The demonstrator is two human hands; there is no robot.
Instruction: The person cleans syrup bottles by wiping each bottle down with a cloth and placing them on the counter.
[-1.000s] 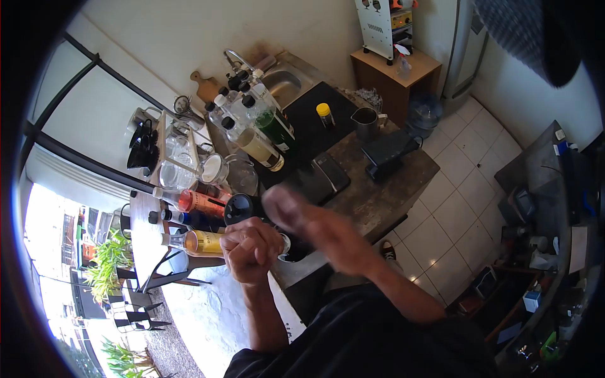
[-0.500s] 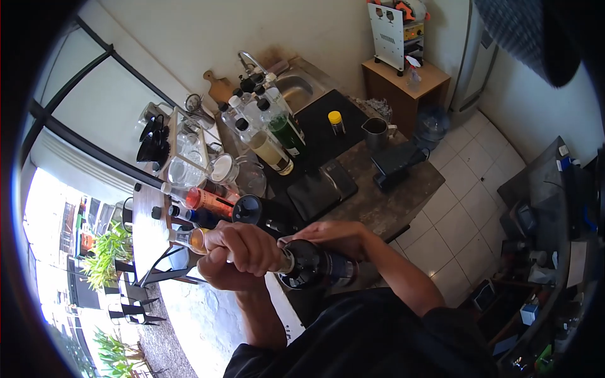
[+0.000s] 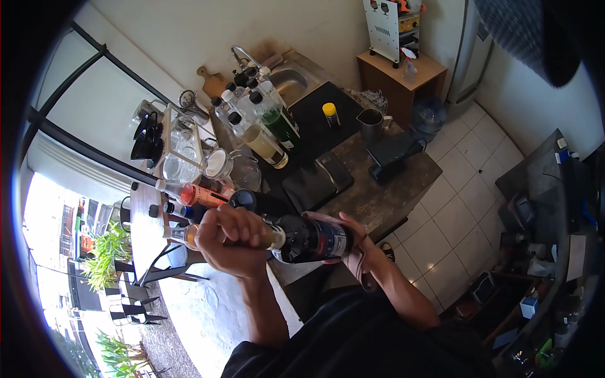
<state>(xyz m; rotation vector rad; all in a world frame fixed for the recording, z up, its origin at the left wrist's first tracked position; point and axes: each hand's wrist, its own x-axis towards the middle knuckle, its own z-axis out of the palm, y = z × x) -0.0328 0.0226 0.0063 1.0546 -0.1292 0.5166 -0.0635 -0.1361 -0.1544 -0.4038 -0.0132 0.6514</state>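
My left hand (image 3: 234,242) is closed round the neck of a dark glass bottle (image 3: 296,236), which lies tilted in front of my chest with its base to the right. A blue, red and white label (image 3: 334,238) shows near the base. My right hand (image 3: 354,228) holds a brownish-pink cloth (image 3: 361,268) against the bottle's lower end; the cloth wraps partly round it and hangs down. Just beyond my left hand stand a bottle with red-orange liquid (image 3: 200,195) and a dark round-topped container (image 3: 244,200).
Several capped bottles, one with green liquid (image 3: 278,126), stand by the sink (image 3: 291,83). A black folder-like case (image 3: 309,188), a yellow-capped container (image 3: 330,114), a metal pitcher (image 3: 373,126) and a black device (image 3: 392,154) are on the counter. Glassware (image 3: 183,154) stands at left.
The bottle has turned so more of its label shows. My right hand has shifted round the bottle's base, and the cloth now shows plainly. My left hand keeps its hold on the neck.
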